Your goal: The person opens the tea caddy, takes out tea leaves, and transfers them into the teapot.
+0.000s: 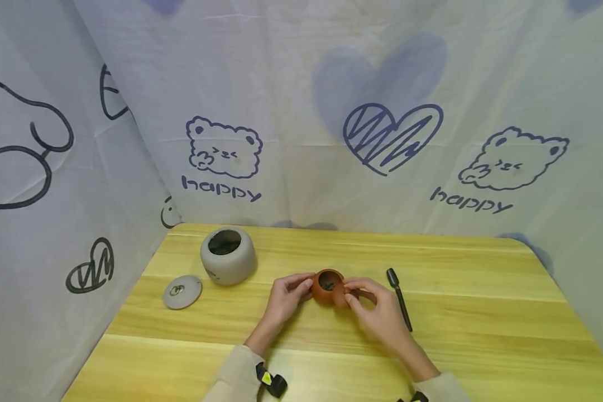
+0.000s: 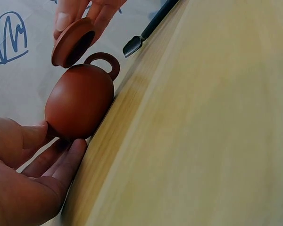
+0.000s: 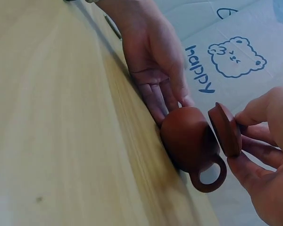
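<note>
A small reddish-brown clay teapot (image 1: 321,296) stands on the wooden table, with dark tea leaves (image 1: 328,286) visible through its uncovered mouth. My left hand (image 1: 283,300) pinches its spout between thumb and fingers, the fingertips low by the table in the left wrist view. The teapot's round lid (image 3: 225,130) is tilted on edge just above the mouth, on the side of the loop handle (image 2: 111,63). Thumb and fingers of my right hand (image 1: 379,312) grip that lid by its top side; the knob is hidden behind them.
To the left, a grey round jar (image 1: 236,268) stands uncovered with dark contents. In front of it lies its flat grey lid (image 1: 188,296) with a small ring on top. A dark tea scoop (image 1: 402,304) lies right of the right hand. Printed cloth (image 1: 301,111) hangs behind the table (image 1: 482,312).
</note>
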A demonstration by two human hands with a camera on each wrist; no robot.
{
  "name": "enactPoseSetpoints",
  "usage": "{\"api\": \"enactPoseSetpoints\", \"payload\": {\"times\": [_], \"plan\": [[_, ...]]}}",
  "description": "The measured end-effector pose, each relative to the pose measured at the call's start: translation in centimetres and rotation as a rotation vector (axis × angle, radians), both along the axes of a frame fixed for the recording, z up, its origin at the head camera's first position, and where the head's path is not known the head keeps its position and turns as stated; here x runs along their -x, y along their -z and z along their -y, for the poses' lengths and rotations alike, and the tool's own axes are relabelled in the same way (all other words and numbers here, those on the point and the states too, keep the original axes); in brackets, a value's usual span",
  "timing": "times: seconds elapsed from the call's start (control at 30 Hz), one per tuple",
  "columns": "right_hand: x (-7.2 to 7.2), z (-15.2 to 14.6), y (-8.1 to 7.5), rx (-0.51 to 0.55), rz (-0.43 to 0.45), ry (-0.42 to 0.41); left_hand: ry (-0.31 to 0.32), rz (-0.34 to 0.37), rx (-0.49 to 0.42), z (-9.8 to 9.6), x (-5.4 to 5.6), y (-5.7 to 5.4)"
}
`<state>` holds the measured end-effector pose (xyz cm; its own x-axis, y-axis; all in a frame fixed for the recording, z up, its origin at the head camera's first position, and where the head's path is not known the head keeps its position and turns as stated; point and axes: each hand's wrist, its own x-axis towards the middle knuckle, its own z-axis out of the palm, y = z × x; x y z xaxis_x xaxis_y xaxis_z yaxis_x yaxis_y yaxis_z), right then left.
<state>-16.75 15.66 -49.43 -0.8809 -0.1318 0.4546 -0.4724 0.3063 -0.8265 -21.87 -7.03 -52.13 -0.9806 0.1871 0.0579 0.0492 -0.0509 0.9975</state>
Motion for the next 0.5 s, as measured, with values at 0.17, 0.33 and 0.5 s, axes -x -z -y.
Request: {"api": "enactPoseSetpoints", "payload": {"times": [0.17,0.33,0.5], "plan": [[0.9,0.5,-0.1,-0.004,0.006,0.009,-0.002,-0.001,-0.009,0.0,0.0,-0.1],[1.6,1.1,-0.3,-0.009,0.032,-0.008,-0.008,0.007,-0.014,0.0,0.1,-0.1],[2.1,1.9,-0.4,-0.017,0.066,-0.01,0.003,0.006,-0.009,0.1,0.2,0.1]]}}
